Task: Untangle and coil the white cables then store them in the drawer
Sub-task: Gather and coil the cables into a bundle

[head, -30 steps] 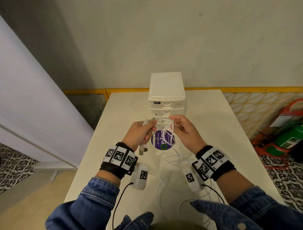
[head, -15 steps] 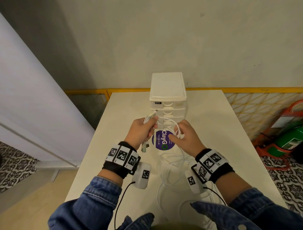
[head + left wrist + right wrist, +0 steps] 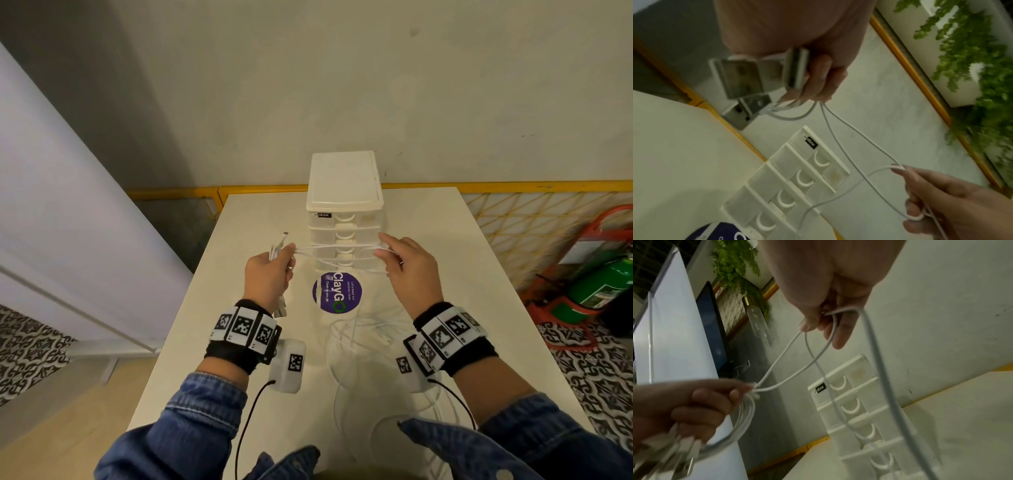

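Note:
My left hand [image 3: 274, 270] grips a bunch of white cables [image 3: 337, 247] with their USB plugs [image 3: 744, 78] sticking out of the fist [image 3: 818, 78]. My right hand [image 3: 404, 263] pinches a loop of the same white cable [image 3: 818, 353], which runs taut between both hands in front of the drawer unit [image 3: 344, 205]. More white cable [image 3: 363, 329] lies tangled in loops on the table [image 3: 239, 240] below my right wrist. The drawer unit is white, with several closed drawers [image 3: 797, 181].
A round purple sticker [image 3: 337, 292] lies on the table in front of the drawer unit. A yellow railing [image 3: 260, 190] runs behind the table. A green cylinder in a red stand [image 3: 596, 284] is on the floor to the right.
My hands have moved apart, the right one out to the right and the left one to the left. The cable between them went from a slack loop to taut strands.

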Tool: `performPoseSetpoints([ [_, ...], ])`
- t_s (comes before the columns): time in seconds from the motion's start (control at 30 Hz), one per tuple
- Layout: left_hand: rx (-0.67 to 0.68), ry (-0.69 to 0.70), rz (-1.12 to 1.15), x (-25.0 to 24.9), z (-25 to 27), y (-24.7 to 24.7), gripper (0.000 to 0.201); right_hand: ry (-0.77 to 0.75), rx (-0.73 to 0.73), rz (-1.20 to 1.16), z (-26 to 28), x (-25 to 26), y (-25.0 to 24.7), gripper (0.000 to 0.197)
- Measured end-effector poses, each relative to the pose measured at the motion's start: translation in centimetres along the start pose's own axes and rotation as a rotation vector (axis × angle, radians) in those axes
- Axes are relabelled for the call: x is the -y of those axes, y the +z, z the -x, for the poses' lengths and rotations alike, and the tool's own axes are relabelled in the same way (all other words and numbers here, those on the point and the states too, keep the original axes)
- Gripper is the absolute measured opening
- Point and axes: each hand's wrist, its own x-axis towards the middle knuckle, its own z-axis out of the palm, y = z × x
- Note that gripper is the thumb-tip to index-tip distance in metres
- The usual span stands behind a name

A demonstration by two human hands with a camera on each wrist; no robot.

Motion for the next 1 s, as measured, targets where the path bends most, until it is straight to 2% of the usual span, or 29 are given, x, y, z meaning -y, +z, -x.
performPoseSetpoints([
  [0.13, -0.07, 0.014, 0.005, -0.4, -0.4, -1.2, 0.028, 0.048, -0.032, -0.096, -0.2, 0.5, -0.4, 0.017],
  [0.23, -0.166, 0.046, 0.047, -1.6, -1.1, -2.6, 0.027, 0.223, -0.146, -0.264, -0.6, 0.6, -0.9, 0.012],
  [0.27, -0.18, 0.063, 0.058, -2.0, -1.2, -2.9, 0.027, 0.242, -0.167, -0.256, -0.7, 0.7, -0.9, 0.012],
  [0.37, -0.129, 0.11, 0.107, -2.6, -1.0, -2.7, 0.026, 0.293, -0.167, -0.139, -0.7, 0.6, -0.4, 0.009],
  [0.4, -0.077, 0.121, 0.104, -2.6, -0.7, -2.6, 0.026, 0.313, -0.151, -0.101, -0.6, 0.4, -0.4, 0.015],
  [0.47, 0.051, 0.128, 0.066, -2.3, -0.4, -2.2, 0.028, 0.202, -0.03, -0.049, -0.3, -0.1, -0.5, 0.043],
  [0.53, 0.135, 0.115, 0.052, -1.9, -0.1, -1.8, 0.031, 0.071, 0.184, -0.059, 0.0, -0.2, -0.4, 0.054],
  [0.6, 0.167, 0.1, 0.047, -1.6, 0.1, -1.1, 0.033, 0.13, 0.379, -0.135, 0.2, 0.3, 0.0, 0.047],
  [0.67, 0.181, 0.083, 0.019, -1.3, 0.3, -0.2, 0.034, 0.257, 0.48, -0.233, 0.5, 0.7, 0.5, 0.04],
  [0.73, 0.183, 0.057, -0.034, -0.9, 0.5, 0.6, 0.035, 0.315, 0.538, -0.328, 0.6, 1.1, 0.8, 0.037],
  [0.8, 0.169, 0.027, -0.069, -0.4, 0.5, 1.1, 0.035, 0.313, 0.558, -0.328, 0.6, 1.4, 0.8, 0.031],
  [0.93, 0.118, 0.006, -0.08, 0.0, 0.1, 0.8, 0.034, 0.3, 0.513, -0.257, 0.3, 1.3, 0.9, 0.026],
  [1.0, 0.135, 0.014, -0.08, -0.2, 0.1, 0.4, 0.034, 0.299, 0.504, -0.232, 0.4, 1.0, 1.0, 0.03],
])
